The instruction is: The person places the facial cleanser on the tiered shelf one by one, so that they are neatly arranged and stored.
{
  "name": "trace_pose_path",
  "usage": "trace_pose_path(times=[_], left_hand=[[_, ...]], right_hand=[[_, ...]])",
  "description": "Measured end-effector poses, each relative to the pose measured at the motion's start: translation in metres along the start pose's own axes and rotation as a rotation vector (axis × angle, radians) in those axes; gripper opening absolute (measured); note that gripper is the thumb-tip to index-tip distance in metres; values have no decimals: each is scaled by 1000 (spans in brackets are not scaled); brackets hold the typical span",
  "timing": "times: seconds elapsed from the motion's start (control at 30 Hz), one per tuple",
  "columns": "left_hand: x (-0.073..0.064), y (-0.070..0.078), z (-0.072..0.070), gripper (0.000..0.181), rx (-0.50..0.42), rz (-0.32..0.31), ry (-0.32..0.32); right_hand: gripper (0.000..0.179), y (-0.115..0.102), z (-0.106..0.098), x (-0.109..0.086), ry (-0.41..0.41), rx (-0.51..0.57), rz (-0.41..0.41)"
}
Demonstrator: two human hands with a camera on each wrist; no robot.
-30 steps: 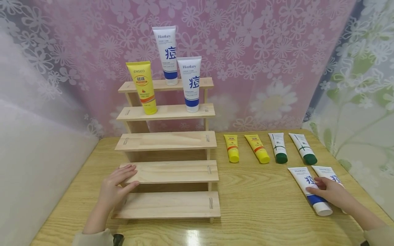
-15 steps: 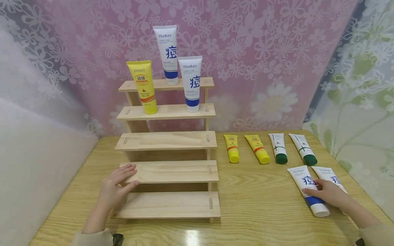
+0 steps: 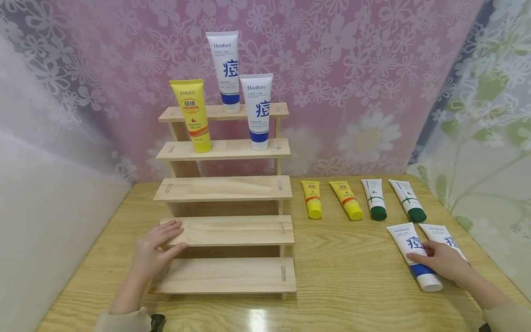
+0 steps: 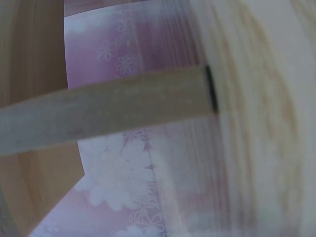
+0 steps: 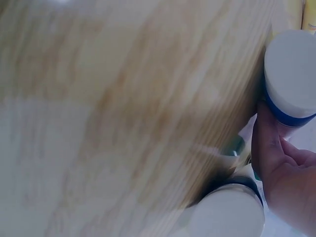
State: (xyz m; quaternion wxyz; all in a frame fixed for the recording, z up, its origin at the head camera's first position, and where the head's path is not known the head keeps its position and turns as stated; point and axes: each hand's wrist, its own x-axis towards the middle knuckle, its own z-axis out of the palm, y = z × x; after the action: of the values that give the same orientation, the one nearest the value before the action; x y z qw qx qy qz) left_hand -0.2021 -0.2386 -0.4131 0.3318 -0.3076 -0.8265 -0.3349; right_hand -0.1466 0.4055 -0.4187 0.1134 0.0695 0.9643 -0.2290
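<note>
My right hand (image 3: 447, 263) grips a white cream tube (image 3: 408, 244) with a blue band and white cap, thumb on its left side and fingers on its right. That tube lies slanted over the table at the right. In the right wrist view, its white cap (image 5: 291, 71) faces the camera above the thumb. Partly hidden behind the hand is a matching white tube (image 3: 439, 235). At the left, my left hand (image 3: 155, 249) rests on the end of the second-lowest board of a stepped wooden display stand (image 3: 232, 230), its fingers on top and thumb near the front edge.
On the stand's upper steps are a yellow tube (image 3: 191, 115) and two white-and-blue tubes (image 3: 226, 71), all upright on their caps. Two small yellow tubes (image 3: 312, 198) and two white tubes with green caps (image 3: 374, 198) lie at the table's back right. A floral curtain (image 3: 352, 83) hangs behind.
My right hand has shifted slightly left, bringing the gripped cream tube with it, a little away from its twin. The left hand stays on the stand.
</note>
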Motion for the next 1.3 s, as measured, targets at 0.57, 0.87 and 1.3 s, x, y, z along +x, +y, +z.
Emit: trace_pose_path(times=[0.57, 0.87, 1.3], left_hand=[[3, 2, -3, 38, 16, -15, -26], [2, 1, -3, 38, 19, -13, -24], [1, 4, -3, 37, 23, -45, -42]], right_hand=[[82, -19, 7, -4, 127, -2, -38], [81, -47, 10, -8, 177, 113, -46], [84, -97, 7, -10, 191, 266, -80]])
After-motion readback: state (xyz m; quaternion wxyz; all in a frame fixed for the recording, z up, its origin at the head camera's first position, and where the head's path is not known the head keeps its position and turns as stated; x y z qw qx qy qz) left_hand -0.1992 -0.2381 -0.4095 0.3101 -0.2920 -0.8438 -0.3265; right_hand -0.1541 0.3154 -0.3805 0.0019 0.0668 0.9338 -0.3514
